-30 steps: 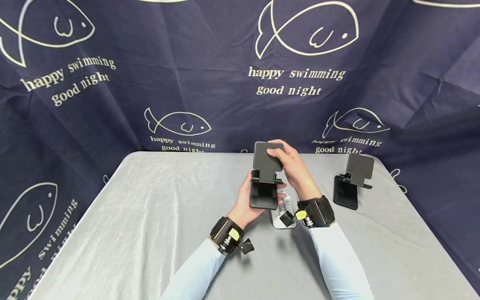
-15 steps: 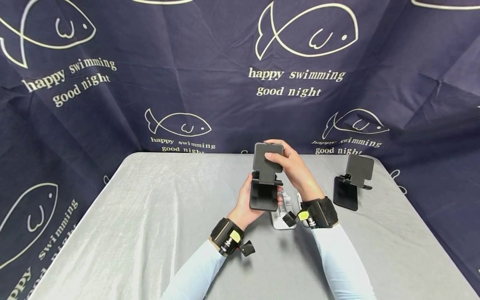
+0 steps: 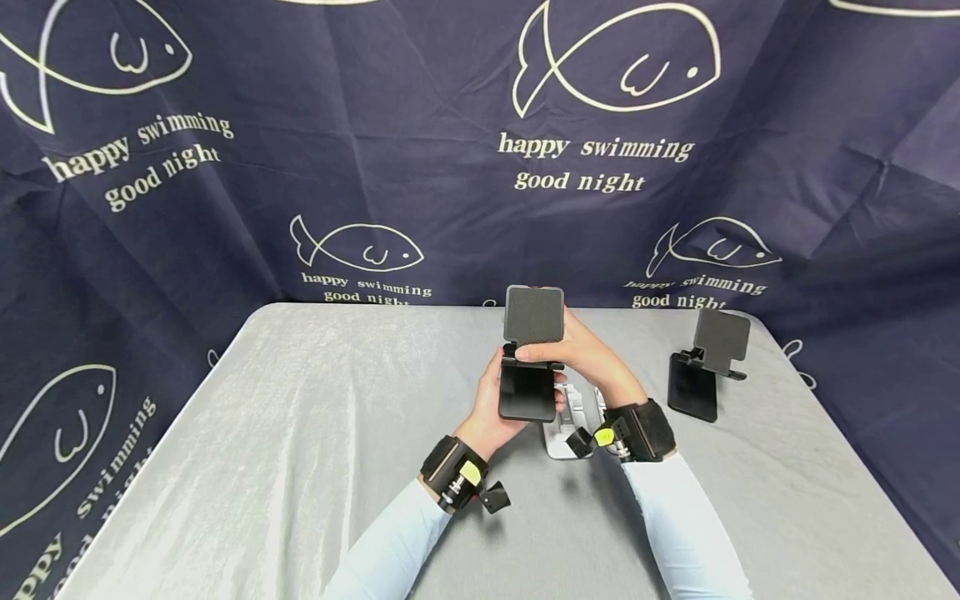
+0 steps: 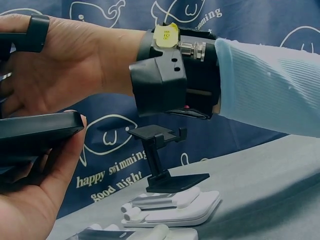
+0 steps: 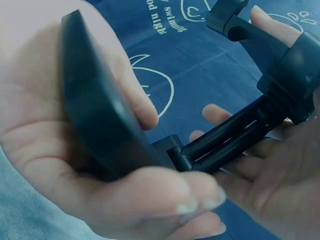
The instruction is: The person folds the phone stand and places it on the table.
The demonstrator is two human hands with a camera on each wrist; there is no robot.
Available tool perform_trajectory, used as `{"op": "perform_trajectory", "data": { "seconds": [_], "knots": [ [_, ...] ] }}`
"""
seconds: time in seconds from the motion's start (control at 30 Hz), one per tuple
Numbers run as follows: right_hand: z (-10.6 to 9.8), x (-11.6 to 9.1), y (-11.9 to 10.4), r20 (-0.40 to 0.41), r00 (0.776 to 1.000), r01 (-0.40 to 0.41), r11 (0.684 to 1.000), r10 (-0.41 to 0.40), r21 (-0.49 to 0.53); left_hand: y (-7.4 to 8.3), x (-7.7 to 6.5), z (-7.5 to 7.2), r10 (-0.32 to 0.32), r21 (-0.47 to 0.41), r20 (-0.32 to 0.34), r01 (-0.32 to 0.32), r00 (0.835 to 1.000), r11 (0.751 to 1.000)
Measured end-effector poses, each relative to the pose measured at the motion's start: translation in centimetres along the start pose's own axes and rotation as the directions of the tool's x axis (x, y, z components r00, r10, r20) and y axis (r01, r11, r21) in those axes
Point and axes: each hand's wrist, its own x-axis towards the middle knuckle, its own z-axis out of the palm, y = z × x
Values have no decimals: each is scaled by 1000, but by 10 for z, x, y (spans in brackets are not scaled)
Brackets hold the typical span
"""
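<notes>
A black folding phone stand (image 3: 534,315) is held above the table, its square back plate up and its flat base below. My left hand (image 3: 487,414) grips the base (image 5: 95,100), with fingers curled around its edges. My right hand (image 3: 592,357) holds the upper part, its thumb across the plate's lower tab near the small support hooks (image 5: 227,20); its other fingers are mostly hidden behind the plate in the head view. Between the two hands, the stand's twin-bar arm (image 5: 230,132) shows in the right wrist view.
Another black phone stand (image 3: 720,340) stands unfolded at the table's right. Two white folded stands, one nearer (image 4: 180,234) and one farther (image 4: 200,206), lie on the grey cloth-covered table (image 3: 360,433). Behind hangs a dark blue fish-print curtain (image 3: 435,150).
My right hand has shifted its hold down the plate, its thumb moving from the plate's upper face to the tab by the hooks. The left hand has stayed nearly still.
</notes>
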Motion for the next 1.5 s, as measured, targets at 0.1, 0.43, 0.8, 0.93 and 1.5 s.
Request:
{"op": "perform_trajectory", "data": {
  "seconds": [0.1,0.43,0.8,0.93,1.5],
  "knots": [
    [1,-1,-1,-15,1000,5,1000,-6,-15,0,1,0,-1,8,15,1,1000,1000],
    [2,1,2,-34,998,43,998,-45,-43,-1,1,-1,8,2,26,-8,1000,1000],
    [3,3,9,-160,987,5,983,-35,-183,-1,0,1,5,6,11,-5,1000,1000],
    [5,5,10,-224,973,-7,973,-47,-230,-1,-1,1,3,16,0,-3,1000,1000],
    [12,16,17,-329,941,5,975,-80,-223,-2,-3,1,23,33,-6,-23,1000,999]
  ]
}}
